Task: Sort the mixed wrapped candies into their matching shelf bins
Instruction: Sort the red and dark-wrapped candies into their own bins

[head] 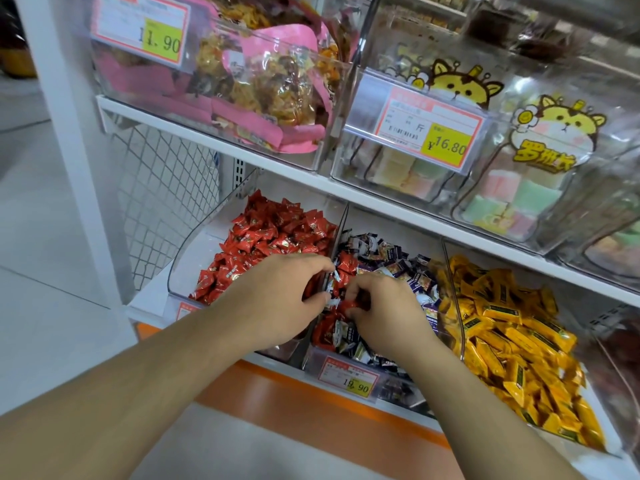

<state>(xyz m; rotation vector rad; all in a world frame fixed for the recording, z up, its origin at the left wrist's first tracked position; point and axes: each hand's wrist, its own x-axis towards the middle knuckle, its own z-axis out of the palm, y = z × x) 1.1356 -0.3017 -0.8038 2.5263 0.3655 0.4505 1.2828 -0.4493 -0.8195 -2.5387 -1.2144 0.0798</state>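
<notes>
Three clear bins sit on the lower shelf. The left bin [188, 251] holds red wrapped candies [273, 233]. The middle bin [313, 358] holds purple-and-white candies [391, 258] mixed with stray red candies [325, 332] along its left side. The right bin [450, 268] holds yellow candies [502, 327]. My left hand [277, 299] is over the divider between the left and middle bins, its curled fingers gripping red candies. My right hand [384, 313] is in the middle bin and pinches a red candy [358, 303] at its fingertips.
Price tags hang on the bin fronts, one [349, 375] on the middle bin. The upper shelf [207, 133] carries bins of pink-packaged snacks [270, 81] and pastel sweets [502, 192]. A wire mesh panel [162, 199] and white upright [65, 140] stand left.
</notes>
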